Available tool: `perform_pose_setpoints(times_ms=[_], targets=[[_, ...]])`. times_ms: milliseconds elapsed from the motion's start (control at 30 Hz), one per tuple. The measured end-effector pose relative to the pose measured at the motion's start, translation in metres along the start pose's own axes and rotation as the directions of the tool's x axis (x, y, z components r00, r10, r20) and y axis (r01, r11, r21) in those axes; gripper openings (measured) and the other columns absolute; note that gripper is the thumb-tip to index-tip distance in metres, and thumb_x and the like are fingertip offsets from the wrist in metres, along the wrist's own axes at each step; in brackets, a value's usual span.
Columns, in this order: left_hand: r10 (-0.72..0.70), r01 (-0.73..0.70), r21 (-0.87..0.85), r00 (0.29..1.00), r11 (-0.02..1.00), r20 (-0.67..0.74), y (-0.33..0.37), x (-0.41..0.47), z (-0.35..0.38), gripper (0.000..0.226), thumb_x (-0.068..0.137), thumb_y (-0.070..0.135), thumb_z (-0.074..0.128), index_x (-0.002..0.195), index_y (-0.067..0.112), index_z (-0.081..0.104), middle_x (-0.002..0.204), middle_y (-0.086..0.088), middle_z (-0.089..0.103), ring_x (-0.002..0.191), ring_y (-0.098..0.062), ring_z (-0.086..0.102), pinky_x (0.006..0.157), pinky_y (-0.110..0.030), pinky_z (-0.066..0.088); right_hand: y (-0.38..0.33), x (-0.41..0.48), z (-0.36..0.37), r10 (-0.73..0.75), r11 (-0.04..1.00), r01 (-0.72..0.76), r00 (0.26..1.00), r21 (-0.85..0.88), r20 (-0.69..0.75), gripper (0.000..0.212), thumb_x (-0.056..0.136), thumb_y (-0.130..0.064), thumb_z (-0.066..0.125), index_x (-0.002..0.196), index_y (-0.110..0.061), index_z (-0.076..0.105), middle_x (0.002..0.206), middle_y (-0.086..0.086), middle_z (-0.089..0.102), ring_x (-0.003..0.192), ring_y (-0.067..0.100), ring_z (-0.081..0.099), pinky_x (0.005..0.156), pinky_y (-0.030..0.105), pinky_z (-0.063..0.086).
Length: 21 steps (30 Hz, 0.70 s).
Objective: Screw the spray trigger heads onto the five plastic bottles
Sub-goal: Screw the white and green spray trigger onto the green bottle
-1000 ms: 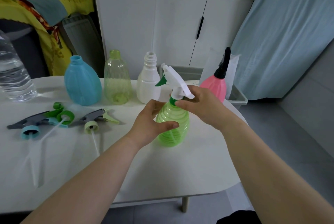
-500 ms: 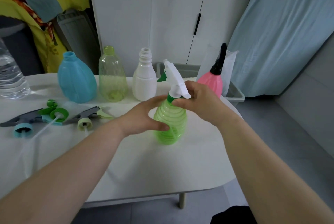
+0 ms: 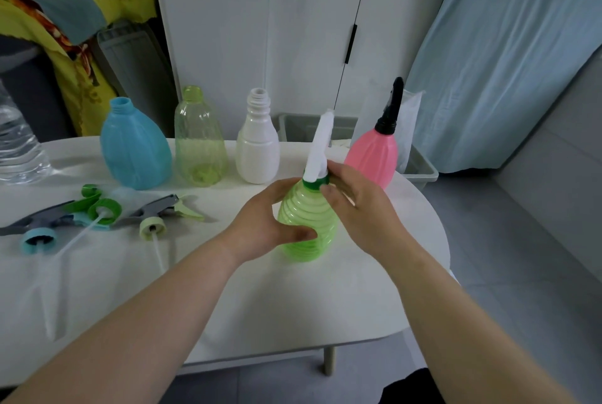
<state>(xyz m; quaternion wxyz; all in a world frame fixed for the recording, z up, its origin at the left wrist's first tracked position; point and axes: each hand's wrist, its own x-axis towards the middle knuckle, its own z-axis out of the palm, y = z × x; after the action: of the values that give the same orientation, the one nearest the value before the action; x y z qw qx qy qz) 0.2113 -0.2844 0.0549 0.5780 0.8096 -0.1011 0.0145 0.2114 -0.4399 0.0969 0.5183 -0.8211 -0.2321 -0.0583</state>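
Observation:
A ribbed green bottle (image 3: 309,224) stands upright at the middle of the white table (image 3: 293,299). My left hand (image 3: 264,224) is wrapped around its body. My right hand (image 3: 355,204) pinches the dark green collar (image 3: 314,182) of the white trigger head (image 3: 321,146) that sits on the bottle's neck. Behind stand a blue bottle (image 3: 135,149), a clear yellow-green bottle (image 3: 199,139) and a white bottle (image 3: 257,143), all with bare necks. A pink bottle (image 3: 373,154) carries a black head. Three loose trigger heads (image 3: 97,211) lie at the left.
A large clear water bottle (image 3: 16,146) stands at the table's far left edge. A grey bin (image 3: 420,165) sits on the floor behind the table. White cupboard doors (image 3: 325,28) and a light blue cloth (image 3: 508,45) close off the back.
The white trigger head has turned on the green bottle: its nozzle pointed left before and now points away from me. My right hand's fingers have shifted around the collar.

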Motion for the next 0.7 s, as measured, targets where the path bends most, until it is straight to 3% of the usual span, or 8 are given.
perform_pose_setpoints(times_ms=[133, 233, 333, 433, 567, 633, 700], targets=[[-0.006, 0.006, 0.013, 1.0, 1.0, -0.008, 0.0, -0.001, -0.001, 0.068, 0.058, 0.016, 0.08, 0.11, 0.039, 0.043, 0.108, 0.019, 0.054, 0.102, 0.0, 0.049, 0.07, 0.011, 0.029, -0.001, 0.003, 0.011, 0.029, 0.997, -0.013, 0.976, 0.077, -0.215, 0.021, 0.078, -0.01, 0.062, 0.094, -0.023, 0.063, 0.085, -0.022, 0.059, 0.086, 0.003, 0.059, 0.079, 0.004, 0.042], [0.018, -0.018, 0.019, 1.0, 1.0, -0.005, 0.002, -0.001, 0.0, 0.065, 0.058, 0.015, 0.08, 0.1, 0.046, 0.042, 0.101, 0.029, 0.05, 0.094, 0.015, 0.045, 0.067, 0.011, 0.028, 0.001, 0.004, 0.02, 0.05, 0.991, -0.012, 0.957, 0.134, -0.285, 0.031, 0.073, -0.01, 0.068, 0.076, -0.033, 0.048, 0.079, -0.018, 0.055, 0.078, -0.008, 0.055, 0.071, 0.001, 0.04], [0.028, -0.028, 0.011, 0.999, 1.0, -0.018, 0.002, -0.002, 0.002, 0.065, 0.057, 0.013, 0.08, 0.091, 0.052, 0.04, 0.099, 0.032, 0.048, 0.089, 0.023, 0.042, 0.067, 0.011, 0.028, 0.001, 0.005, 0.024, 0.036, 0.993, -0.004, 0.964, 0.119, -0.263, 0.028, 0.076, -0.011, 0.065, 0.084, -0.029, 0.045, 0.08, -0.02, 0.05, 0.075, -0.018, 0.049, 0.069, -0.002, 0.035], [0.022, -0.022, 0.009, 1.0, 1.0, -0.012, 0.001, -0.001, 0.001, 0.066, 0.057, 0.014, 0.08, 0.09, 0.054, 0.039, 0.099, 0.032, 0.048, 0.09, 0.023, 0.041, 0.068, 0.012, 0.027, 0.002, 0.006, 0.023, 0.02, 0.995, -0.007, 0.989, 0.095, -0.144, 0.018, 0.083, -0.012, 0.055, 0.094, -0.025, 0.05, 0.076, -0.022, 0.047, 0.07, -0.016, 0.046, 0.068, 0.0, 0.034], [0.02, -0.02, 0.009, 1.0, 1.0, -0.003, 0.0, -0.001, 0.0, 0.065, 0.056, 0.016, 0.081, 0.091, 0.054, 0.04, 0.099, 0.031, 0.049, 0.091, 0.021, 0.042, 0.067, 0.012, 0.028, 0.005, 0.002, 0.016, 0.045, 0.985, -0.038, 0.998, 0.167, -0.04, 0.031, 0.089, -0.011, 0.044, 0.119, -0.015, 0.049, 0.099, -0.015, 0.055, 0.09, -0.009, 0.05, 0.08, 0.002, 0.037], [0.018, -0.017, 0.005, 1.0, 1.0, -0.006, 0.0, -0.001, 0.0, 0.064, 0.056, 0.017, 0.081, 0.091, 0.053, 0.041, 0.099, 0.033, 0.048, 0.088, 0.023, 0.041, 0.067, 0.011, 0.028, 0.005, 0.002, 0.015, 0.061, 0.983, -0.042, 0.993, 0.179, -0.097, 0.028, 0.087, -0.01, 0.049, 0.113, -0.016, 0.054, 0.099, -0.011, 0.059, 0.092, 0.001, 0.054, 0.08, 0.004, 0.04], [0.013, -0.013, 0.007, 1.0, 1.0, -0.008, -0.001, -0.001, 0.001, 0.065, 0.056, 0.017, 0.081, 0.092, 0.052, 0.04, 0.098, 0.032, 0.047, 0.088, 0.022, 0.042, 0.067, 0.012, 0.028, 0.003, 0.006, 0.018, 0.092, 0.973, -0.051, 0.98, 0.224, -0.177, 0.018, 0.08, -0.01, 0.059, 0.092, -0.023, 0.058, 0.09, -0.007, 0.062, 0.086, 0.007, 0.058, 0.076, 0.007, 0.043]])
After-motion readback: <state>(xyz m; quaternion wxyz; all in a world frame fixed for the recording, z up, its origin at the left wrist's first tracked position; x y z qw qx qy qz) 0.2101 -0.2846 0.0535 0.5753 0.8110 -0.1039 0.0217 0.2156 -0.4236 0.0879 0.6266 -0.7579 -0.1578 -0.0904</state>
